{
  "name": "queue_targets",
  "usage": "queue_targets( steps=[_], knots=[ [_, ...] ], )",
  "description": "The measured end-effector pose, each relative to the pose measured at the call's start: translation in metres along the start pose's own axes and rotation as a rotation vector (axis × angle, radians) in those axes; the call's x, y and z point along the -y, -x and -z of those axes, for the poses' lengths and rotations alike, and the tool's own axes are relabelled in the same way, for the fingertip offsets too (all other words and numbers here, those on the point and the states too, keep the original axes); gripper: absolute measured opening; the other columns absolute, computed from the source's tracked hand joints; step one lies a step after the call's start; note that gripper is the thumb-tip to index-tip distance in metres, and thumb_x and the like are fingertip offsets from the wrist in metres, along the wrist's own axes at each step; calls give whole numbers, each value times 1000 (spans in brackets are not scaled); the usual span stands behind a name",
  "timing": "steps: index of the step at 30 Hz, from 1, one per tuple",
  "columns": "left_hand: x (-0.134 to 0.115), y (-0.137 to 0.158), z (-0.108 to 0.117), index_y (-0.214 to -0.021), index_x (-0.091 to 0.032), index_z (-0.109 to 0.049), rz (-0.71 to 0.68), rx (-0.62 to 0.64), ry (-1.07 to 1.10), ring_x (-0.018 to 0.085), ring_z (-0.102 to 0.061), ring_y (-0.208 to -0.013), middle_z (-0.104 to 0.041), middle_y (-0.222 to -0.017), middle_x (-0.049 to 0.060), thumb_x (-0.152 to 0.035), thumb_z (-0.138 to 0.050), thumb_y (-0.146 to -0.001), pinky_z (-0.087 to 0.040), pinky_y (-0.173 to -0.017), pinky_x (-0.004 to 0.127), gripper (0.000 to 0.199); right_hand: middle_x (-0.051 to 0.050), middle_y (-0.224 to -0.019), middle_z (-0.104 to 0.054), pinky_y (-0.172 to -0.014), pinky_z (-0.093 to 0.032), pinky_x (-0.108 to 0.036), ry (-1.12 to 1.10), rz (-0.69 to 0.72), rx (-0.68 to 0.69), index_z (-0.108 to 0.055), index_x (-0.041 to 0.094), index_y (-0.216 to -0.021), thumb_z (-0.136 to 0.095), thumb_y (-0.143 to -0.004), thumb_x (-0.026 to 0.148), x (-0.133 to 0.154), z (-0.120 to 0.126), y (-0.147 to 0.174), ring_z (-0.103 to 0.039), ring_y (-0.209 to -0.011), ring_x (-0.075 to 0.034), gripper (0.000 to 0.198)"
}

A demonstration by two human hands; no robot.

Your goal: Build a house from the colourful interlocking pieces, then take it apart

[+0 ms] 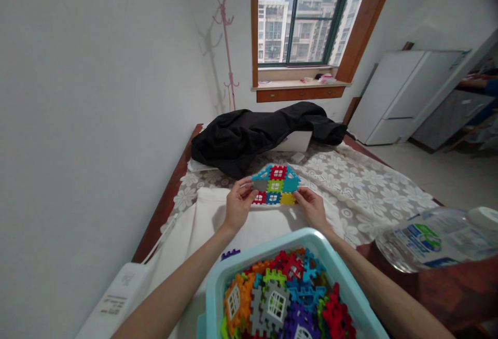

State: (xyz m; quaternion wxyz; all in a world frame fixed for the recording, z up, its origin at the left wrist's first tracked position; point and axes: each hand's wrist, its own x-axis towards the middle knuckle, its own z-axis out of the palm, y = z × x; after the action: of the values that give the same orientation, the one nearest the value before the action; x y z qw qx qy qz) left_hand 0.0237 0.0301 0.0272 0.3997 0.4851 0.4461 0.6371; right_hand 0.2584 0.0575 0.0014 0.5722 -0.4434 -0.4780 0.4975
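A flat panel of interlocking plastic building tiles (275, 185), shaped like a house front with a sloped top, is held up between my two hands. Its tiles are red, blue, yellow, green, grey and teal, several with white window grids. My left hand (238, 205) pinches its left edge, thumb in front. At the lower right corner, my right hand (311, 206) grips beside the yellow tile. Below and nearer to me stands a light blue bin (311, 236) full of loose tiles in many colours. One purple tile (231, 254) shows just outside its far left rim.
White cloth (212, 209) lies over a floral tablecloth (373, 194). Behind the panel, black fabric (249, 134) partly covers a white box (298, 141). A large clear plastic bottle (436, 238) is at the right. A white device (116, 297) sits at lower left.
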Motion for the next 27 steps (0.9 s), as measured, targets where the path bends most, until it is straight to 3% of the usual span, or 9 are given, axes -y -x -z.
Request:
queue_targets(
  steps=[3, 7, 10, 13, 16, 20, 27],
  knots=[
    [-2, 0, 1, -111, -20, -58, 31, 6, -1, 16, -70, -73, -74, -81, 1, -39, -80, -82, -52, -70, 26, 41, -2, -80, -74, -70, -51, -33, -6, -15, 4, -76, 22, -83, -87, -70, 59, 3, 0, 0, -63, -72, -21, 41],
    [-7, 0, 1, -104, -22, -53, 22, -24, -12, 9, -47, -47, -57, -57, -10, -46, -77, -85, -33, -51, 20, 38, -3, -81, -74, -68, -51, -32, -4, -2, 33, -76, 21, -84, -83, -75, 60, 6, 0, 1, -62, -73, -20, 40],
    [-10, 2, 1, -99, -22, -53, 11, -18, -20, 7, -33, -43, -45, -51, -12, -49, -75, -87, -23, -47, 20, 36, -2, -82, -72, -65, -50, -30, -58, 7, 10, -72, 22, -90, -86, -72, 55, 6, -2, 0, -62, -73, -19, 40],
    [-11, 2, 2, -98, -21, -56, 4, -6, -44, 7, -31, -43, -44, -52, -11, -48, -74, -88, -19, -46, 21, 34, 0, -84, -69, -60, -49, -27, -110, 39, -22, -66, 25, -97, -89, -69, 47, 7, -4, 0, -62, -73, -18, 43],
    [-10, 0, 4, -100, -20, -62, -13, -1, -71, 8, -41, -47, -54, -59, -7, -44, -72, -89, -27, -47, 20, 28, 1, -87, -68, -57, -47, -26, -101, 64, -6, -64, 26, -95, -86, -72, 41, 9, -3, 0, -60, -71, -16, 35],
    [-7, -3, 7, -101, -20, -70, -58, 3, -75, 16, -67, -79, -75, -97, 5, -37, -70, -89, -51, -69, 25, 21, 0, -94, -72, -63, -49, -29, -91, 29, 33, -71, 26, -95, -81, -77, 41, 7, 2, -1, -61, -71, -17, 26],
    [-1, -7, 10, -108, -19, -76, -70, 41, -82, 22, -73, -103, -78, -112, 10, -26, -70, -85, -56, -91, 34, 24, -1, -91, -76, -65, -50, -30, -118, -25, 46, -79, 27, -98, -77, -76, 36, 2, 9, -7, -61, -69, -17, 24]
  ],
)
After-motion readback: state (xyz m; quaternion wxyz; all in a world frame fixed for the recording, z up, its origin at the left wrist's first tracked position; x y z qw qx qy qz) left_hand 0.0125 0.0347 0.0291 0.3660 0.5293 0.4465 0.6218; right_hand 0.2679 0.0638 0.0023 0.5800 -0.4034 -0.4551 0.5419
